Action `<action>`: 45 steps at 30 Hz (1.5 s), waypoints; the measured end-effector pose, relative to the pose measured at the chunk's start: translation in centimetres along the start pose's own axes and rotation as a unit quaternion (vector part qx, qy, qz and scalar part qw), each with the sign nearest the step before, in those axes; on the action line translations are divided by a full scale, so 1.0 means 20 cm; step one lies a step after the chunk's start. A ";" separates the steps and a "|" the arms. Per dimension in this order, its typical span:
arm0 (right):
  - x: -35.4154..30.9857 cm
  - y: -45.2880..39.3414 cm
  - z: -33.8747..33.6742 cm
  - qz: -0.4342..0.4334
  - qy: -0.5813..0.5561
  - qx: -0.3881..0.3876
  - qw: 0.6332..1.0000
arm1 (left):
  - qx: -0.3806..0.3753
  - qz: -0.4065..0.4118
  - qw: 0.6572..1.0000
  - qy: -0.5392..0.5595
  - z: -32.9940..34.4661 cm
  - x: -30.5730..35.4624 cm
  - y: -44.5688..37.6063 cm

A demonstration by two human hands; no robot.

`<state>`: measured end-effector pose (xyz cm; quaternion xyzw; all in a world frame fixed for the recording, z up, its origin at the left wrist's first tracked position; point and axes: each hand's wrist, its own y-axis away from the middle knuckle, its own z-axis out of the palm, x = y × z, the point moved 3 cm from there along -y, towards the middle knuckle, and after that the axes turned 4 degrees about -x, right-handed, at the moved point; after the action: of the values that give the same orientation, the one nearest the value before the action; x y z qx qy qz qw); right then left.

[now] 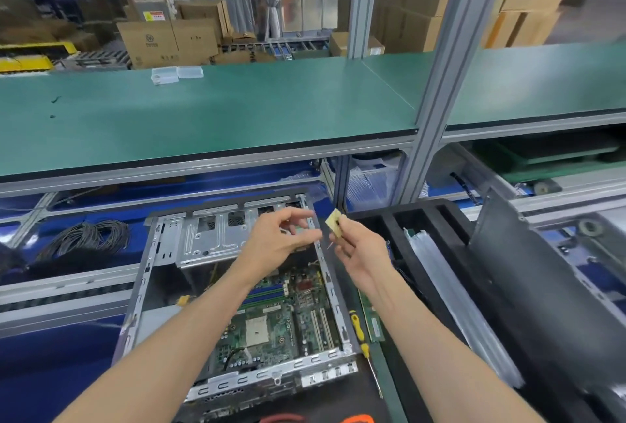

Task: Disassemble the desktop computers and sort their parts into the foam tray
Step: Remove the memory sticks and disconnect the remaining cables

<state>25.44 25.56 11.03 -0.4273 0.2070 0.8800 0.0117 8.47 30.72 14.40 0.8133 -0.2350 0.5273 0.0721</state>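
An open desktop case (pixel 162 253) lies in front of me with its green motherboard (pixel 277 317) exposed and an empty processor socket (pixel 256 331) near its middle. My right hand (pixel 359 250) pinches a small square processor chip (pixel 333 219) above the case's right edge. My left hand (pixel 281 239) hovers just left of the chip with its fingers loosely curled and nothing in them. The black foam tray (pixel 437 253) stands to the right, with several long slots; silver strips (pixel 450 290) lie in one slot.
A yellow-handled screwdriver (pixel 360 334) and a memory stick (pixel 371 317) lie between the case and the tray. A coil of black cable (pixel 84 239) sits at the left. A dark case panel (pixel 528 280) leans at the right. A green shelf (pixel 203 114) runs above the bench.
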 end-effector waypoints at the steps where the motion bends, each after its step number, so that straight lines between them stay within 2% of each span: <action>1: 0.00 -0.01 -0.05 -0.004 0.014 0.032 0.999 | 0.008 -0.017 1.000 -0.001 0.01 -0.03 0.01; 3: 0.00 -0.04 -0.14 -0.009 0.026 0.079 0.996 | 0.020 -0.037 0.998 -0.037 0.02 -0.08 0.02; 5: 0.01 -0.07 -0.23 -0.011 0.032 0.119 0.992 | 0.015 -0.024 0.995 -0.092 0.04 -0.11 0.03; 9: 0.05 -0.15 -0.42 0.009 0.108 0.181 0.977 | -0.029 0.051 0.972 -0.226 0.11 -0.15 0.04; 12: 0.10 -0.20 -0.55 0.047 0.186 0.233 0.953 | -0.077 0.044 0.953 -0.290 0.17 -0.19 0.03; 15: 0.13 -0.25 -0.61 0.067 0.255 0.263 0.928 | -0.099 0.027 0.949 -0.297 0.21 -0.23 0.03; 18: 0.17 -0.32 -0.63 0.072 0.271 0.273 0.920 | -0.099 0.017 0.954 -0.283 0.21 -0.26 0.03; 23: 0.20 -0.38 -0.61 0.040 0.312 0.298 0.901 | -0.105 0.013 0.957 -0.268 0.20 -0.28 0.03; 27: 0.23 -0.43 -0.59 0.042 0.345 0.273 0.897 | -0.110 0.020 0.960 -0.257 0.20 -0.29 0.03; 32: 0.22 -0.45 -0.58 0.027 0.508 0.242 0.826 | -0.135 0.020 0.960 -0.246 0.17 -0.30 0.03; 35: 0.22 -0.44 -0.56 0.020 0.544 0.223 0.808 | -0.175 0.032 0.955 -0.237 0.13 -0.28 0.02; 38: 0.19 -0.40 -0.52 -0.004 0.554 0.193 0.810 | -0.193 0.023 0.955 -0.223 0.07 -0.28 0.02; 41: 0.13 -0.34 -0.44 -0.040 0.532 0.139 0.834 | -0.155 0.021 0.957 -0.246 0.01 -0.29 0.04; 45: 0.05 -0.24 -0.30 -0.097 0.517 0.080 0.846 | -0.113 0.024 0.959 -0.260 -0.04 -0.30 0.09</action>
<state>30.34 27.51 5.32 -0.8362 0.2101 0.5061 0.0227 5.01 31.29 9.20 0.9029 -0.3233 0.2694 0.0870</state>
